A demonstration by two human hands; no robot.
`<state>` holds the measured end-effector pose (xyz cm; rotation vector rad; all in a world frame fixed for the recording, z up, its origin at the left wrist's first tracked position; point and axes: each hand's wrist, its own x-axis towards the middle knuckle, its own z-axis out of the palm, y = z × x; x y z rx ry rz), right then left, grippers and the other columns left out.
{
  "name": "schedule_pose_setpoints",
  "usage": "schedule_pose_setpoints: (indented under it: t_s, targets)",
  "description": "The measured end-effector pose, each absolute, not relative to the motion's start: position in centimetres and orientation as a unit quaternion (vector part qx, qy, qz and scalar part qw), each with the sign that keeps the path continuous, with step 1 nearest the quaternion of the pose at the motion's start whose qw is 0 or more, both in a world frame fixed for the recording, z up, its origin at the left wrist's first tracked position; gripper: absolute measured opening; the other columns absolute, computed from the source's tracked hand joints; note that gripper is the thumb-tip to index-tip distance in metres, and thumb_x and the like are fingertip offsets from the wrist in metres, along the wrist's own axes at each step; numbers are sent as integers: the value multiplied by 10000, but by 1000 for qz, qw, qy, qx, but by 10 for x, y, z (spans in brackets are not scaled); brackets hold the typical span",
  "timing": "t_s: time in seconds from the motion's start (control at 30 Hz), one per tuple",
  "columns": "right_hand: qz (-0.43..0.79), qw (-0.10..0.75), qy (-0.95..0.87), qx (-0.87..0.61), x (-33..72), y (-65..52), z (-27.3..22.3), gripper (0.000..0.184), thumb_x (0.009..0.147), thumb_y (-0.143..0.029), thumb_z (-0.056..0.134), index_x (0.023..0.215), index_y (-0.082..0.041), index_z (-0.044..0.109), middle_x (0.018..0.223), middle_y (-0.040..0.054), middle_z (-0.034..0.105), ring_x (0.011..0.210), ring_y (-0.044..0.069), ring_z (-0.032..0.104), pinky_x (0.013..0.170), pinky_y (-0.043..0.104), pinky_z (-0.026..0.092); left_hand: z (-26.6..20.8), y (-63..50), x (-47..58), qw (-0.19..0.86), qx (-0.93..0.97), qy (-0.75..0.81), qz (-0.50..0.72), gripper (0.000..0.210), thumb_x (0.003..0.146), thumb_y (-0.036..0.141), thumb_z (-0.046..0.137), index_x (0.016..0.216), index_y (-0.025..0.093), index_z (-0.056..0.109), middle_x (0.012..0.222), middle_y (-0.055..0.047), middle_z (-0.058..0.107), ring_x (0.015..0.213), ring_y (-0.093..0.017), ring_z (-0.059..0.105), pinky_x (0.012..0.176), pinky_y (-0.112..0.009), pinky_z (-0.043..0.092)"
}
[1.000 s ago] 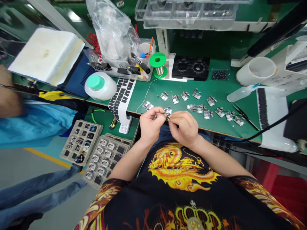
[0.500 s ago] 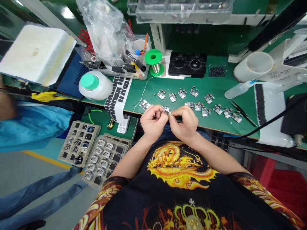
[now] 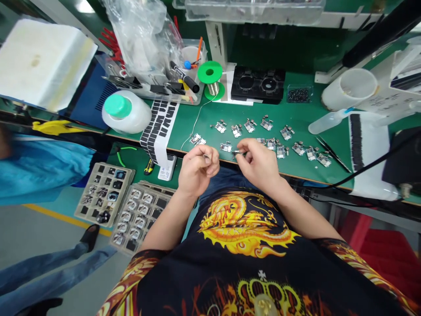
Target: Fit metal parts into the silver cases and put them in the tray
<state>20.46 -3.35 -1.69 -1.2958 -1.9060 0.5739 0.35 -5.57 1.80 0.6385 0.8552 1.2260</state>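
My right hand (image 3: 259, 164) is closed near the front edge of the green bench, its thumb and forefinger pinching a small metal electronic module (image 3: 237, 153). To the left, my left hand (image 3: 198, 170) is raised just off the edge with fingers curled in a pinch; whether something tiny is in it I cannot make out. Close by on the bench lie similar silver modules, among them one (image 3: 226, 146) between the hands and another (image 3: 198, 139) beyond my left hand. Several more spread in loose rows to the right, such as this module (image 3: 298, 148).
Behind the modules stand a green solder spool (image 3: 210, 72) and a black fixture (image 3: 258, 85). Tweezers (image 3: 333, 153) lie at right, near a plastic bottle (image 3: 327, 122). At left are a green-capped bottle (image 3: 126, 114), a label sheet (image 3: 159, 131) and parts trays (image 3: 136, 215). A co-worker's blue sleeve (image 3: 42, 171) shows.
My hands have parted. The left has drawn back left and down, while the right keeps the small module, now low by the bench edge. The view has shifted slightly.
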Motion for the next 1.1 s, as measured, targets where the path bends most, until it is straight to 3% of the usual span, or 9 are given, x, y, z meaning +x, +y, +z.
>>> schedule_pose_setpoints:
  t_s: [0.2, 0.37, 0.47, 0.6, 0.73, 0.83, 1.1]
  targets:
    - [185, 243, -794, -525, 207, -28, -7, 121, 1017, -199, 572, 1040, -233, 686, 957, 44, 733, 823, 193, 626, 736, 330, 407, 5, -73, 7, 766, 232, 360, 480, 211, 693, 110, 712, 873, 199, 644, 723, 36, 618, 459, -25, 349, 459, -190, 236]
    - [101, 278, -790, -537, 201, -29, -9, 89, 1005, -176, 615, 1006, -203, 699, 1098, 112, 736, 906, 237, 653, 766, 374, 470, -1, -80, 17, 781, 199, 371, 461, 139, 692, 105, 676, 805, 179, 645, 745, 21, 606, 478, -31, 389, 482, -209, 233]
    - [106, 331, -790, -505, 209, -30, -10, 172, 1058, -192, 590, 962, -224, 729, 1045, 87, 761, 949, 239, 691, 816, 393, 525, -3, -83, 19, 797, 186, 368, 442, 108, 687, 103, 677, 746, 168, 614, 757, 16, 589, 501, -38, 419, 504, -222, 239]
    - [106, 376, -761, -518, 238, -18, -3, 184, 1058, -201, 599, 1071, -251, 776, 1076, 78, 773, 1017, 256, 712, 895, 436, 558, -9, -88, 20, 812, 178, 373, 413, 148, 673, 108, 714, 783, 169, 636, 780, 18, 586, 516, -39, 428, 505, -228, 245]
    - [73, 288, -792, -533, 262, -8, 1, 202, 1028, -231, 633, 1166, -243, 780, 1108, 111, 732, 1044, 308, 657, 925, 506, 528, -12, -90, 23, 810, 195, 380, 401, 99, 782, 200, 757, 776, 161, 667, 759, 2, 599, 526, -54, 446, 504, -236, 270]
    - [68, 232, -813, -530, 264, -9, 0, 237, 997, -254, 670, 1210, -222, 770, 1146, 136, 694, 1057, 333, 600, 942, 537, 505, -9, -87, 26, 801, 221, 385, 401, 278, 890, 298, 771, 697, 148, 638, 768, -17, 627, 518, -59, 475, 496, -245, 296]
    - [90, 244, -810, -525, 258, -8, -1, 154, 951, -164, 633, 1049, -225, 735, 1097, 124, 682, 1038, 328, 550, 935, 530, 475, -8, -85, 33, 798, 228, 419, 369, 354, 955, 468, 798, 795, 169, 696, 598, 25, 552, 445, -52, 398, 449, -224, 232]
